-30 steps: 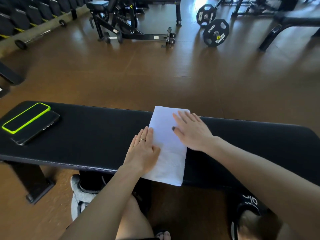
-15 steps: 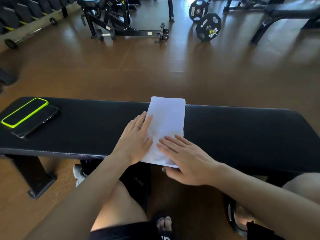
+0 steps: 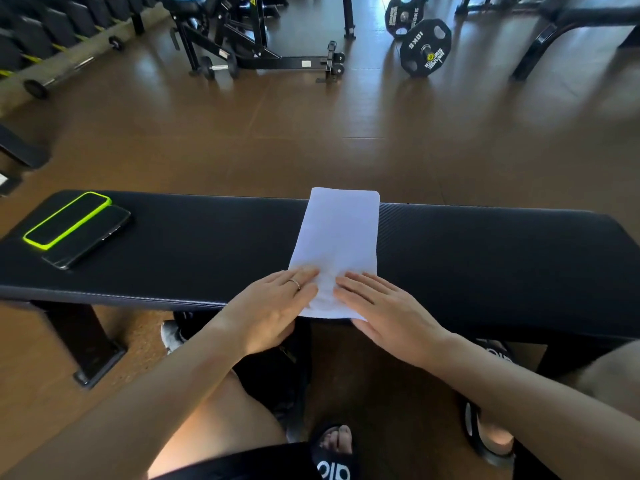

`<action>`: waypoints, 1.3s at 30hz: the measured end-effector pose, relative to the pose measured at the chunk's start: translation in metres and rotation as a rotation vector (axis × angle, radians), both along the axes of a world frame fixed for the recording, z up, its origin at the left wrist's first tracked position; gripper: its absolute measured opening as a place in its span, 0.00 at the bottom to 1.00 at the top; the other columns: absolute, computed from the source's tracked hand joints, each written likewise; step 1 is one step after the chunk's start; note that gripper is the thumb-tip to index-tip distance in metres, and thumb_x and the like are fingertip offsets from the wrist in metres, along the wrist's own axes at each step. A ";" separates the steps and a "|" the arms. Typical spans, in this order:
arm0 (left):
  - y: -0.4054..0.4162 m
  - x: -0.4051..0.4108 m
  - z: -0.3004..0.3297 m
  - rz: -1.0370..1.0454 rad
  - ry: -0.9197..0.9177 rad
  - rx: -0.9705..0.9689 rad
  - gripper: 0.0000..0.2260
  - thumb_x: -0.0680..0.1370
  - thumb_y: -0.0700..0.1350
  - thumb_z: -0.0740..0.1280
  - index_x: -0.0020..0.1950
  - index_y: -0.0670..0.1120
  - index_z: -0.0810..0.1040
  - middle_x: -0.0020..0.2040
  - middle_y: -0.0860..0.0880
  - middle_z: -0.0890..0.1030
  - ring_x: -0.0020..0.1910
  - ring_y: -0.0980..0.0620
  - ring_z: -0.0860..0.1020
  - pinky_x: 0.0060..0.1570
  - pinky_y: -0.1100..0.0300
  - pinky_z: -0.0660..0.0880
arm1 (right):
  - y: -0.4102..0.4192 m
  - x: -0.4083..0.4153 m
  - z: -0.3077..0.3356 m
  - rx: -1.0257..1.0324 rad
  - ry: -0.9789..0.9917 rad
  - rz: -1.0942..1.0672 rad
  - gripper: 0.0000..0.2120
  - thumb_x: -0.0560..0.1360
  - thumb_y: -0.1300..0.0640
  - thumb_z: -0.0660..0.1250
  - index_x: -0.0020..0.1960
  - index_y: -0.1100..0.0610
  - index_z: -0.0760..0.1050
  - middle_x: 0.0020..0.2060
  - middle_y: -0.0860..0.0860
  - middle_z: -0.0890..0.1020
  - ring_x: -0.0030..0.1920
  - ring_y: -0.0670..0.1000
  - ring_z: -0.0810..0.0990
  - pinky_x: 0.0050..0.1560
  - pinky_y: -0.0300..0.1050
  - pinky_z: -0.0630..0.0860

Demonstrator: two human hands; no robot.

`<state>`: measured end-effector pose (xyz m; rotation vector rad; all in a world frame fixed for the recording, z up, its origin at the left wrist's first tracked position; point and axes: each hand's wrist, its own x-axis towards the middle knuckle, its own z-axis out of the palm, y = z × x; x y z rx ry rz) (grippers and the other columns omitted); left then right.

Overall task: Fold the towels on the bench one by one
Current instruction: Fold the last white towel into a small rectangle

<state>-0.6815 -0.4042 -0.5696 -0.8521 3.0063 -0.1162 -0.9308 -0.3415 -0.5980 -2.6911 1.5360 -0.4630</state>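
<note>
Two bare hands rest flat on the near end of a white towel [image 3: 337, 244], fingers [image 3: 360, 285] stretched out and released, grasping nothing. The left hand [image 3: 268, 311] presses on the towel's near left corner and wears a thin ring [image 3: 295, 284] on one finger; the right hand [image 3: 388, 313] lies just beside it on the near right corner, the two sets of fingertips pointing toward each other with a narrow strip of slightly wrinkled cloth between them. The towel is folded into a long narrow strip laid across a black padded desk [image 3: 485, 258], its far end reaching the desk's far edge and its near end at the near edge under the hands. Well apart to the left, at the desk's left end, lie two phones touching side by side: one in a bright green case [image 3: 67, 220] and a dark phone [image 3: 88, 239]. Beyond the desk is a brown floor [image 3: 311, 133] with a weight plate marked 10KG [image 3: 425, 48] and black gym frames.
</note>
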 end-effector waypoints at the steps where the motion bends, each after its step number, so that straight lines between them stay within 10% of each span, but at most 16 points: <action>1: 0.000 0.001 0.000 -0.019 0.027 0.000 0.23 0.66 0.42 0.78 0.59 0.43 0.77 0.70 0.39 0.77 0.66 0.44 0.79 0.67 0.52 0.75 | 0.000 -0.001 0.002 -0.003 -0.023 -0.011 0.25 0.75 0.58 0.74 0.71 0.57 0.74 0.70 0.53 0.76 0.72 0.53 0.72 0.73 0.48 0.62; 8: 0.004 -0.002 0.009 -0.037 0.200 0.000 0.09 0.80 0.47 0.60 0.58 0.48 0.76 0.60 0.50 0.79 0.41 0.51 0.82 0.46 0.55 0.81 | 0.002 -0.022 0.019 0.214 -0.162 -0.046 0.20 0.84 0.54 0.60 0.75 0.50 0.70 0.72 0.44 0.72 0.74 0.41 0.66 0.73 0.31 0.52; 13: 0.000 -0.002 0.008 0.262 0.484 0.279 0.07 0.85 0.50 0.58 0.58 0.51 0.73 0.37 0.61 0.72 0.34 0.58 0.74 0.37 0.60 0.70 | -0.003 -0.023 0.036 0.415 -0.511 -0.160 0.11 0.84 0.49 0.60 0.62 0.50 0.76 0.36 0.44 0.81 0.33 0.43 0.78 0.34 0.37 0.70; 21: -0.030 -0.032 0.007 0.576 0.656 0.469 0.08 0.85 0.53 0.57 0.52 0.54 0.74 0.34 0.51 0.76 0.32 0.49 0.73 0.34 0.52 0.72 | -0.037 -0.006 0.026 0.279 -0.789 -0.523 0.18 0.83 0.48 0.60 0.37 0.53 0.67 0.29 0.48 0.69 0.30 0.45 0.67 0.32 0.36 0.66; 29: -0.043 -0.048 -0.004 0.780 0.643 0.466 0.12 0.83 0.52 0.58 0.41 0.49 0.70 0.36 0.45 0.78 0.31 0.49 0.69 0.32 0.50 0.71 | -0.048 0.003 0.006 0.102 -0.530 -0.678 0.10 0.83 0.51 0.61 0.45 0.55 0.71 0.40 0.49 0.75 0.36 0.48 0.74 0.37 0.44 0.73; 39: -0.046 -0.059 -0.002 0.779 0.348 0.128 0.05 0.84 0.51 0.58 0.53 0.50 0.66 0.45 0.51 0.74 0.35 0.46 0.75 0.35 0.52 0.76 | -0.055 0.003 0.008 0.000 -0.236 -0.615 0.03 0.81 0.57 0.63 0.51 0.55 0.69 0.47 0.50 0.65 0.38 0.51 0.69 0.31 0.49 0.76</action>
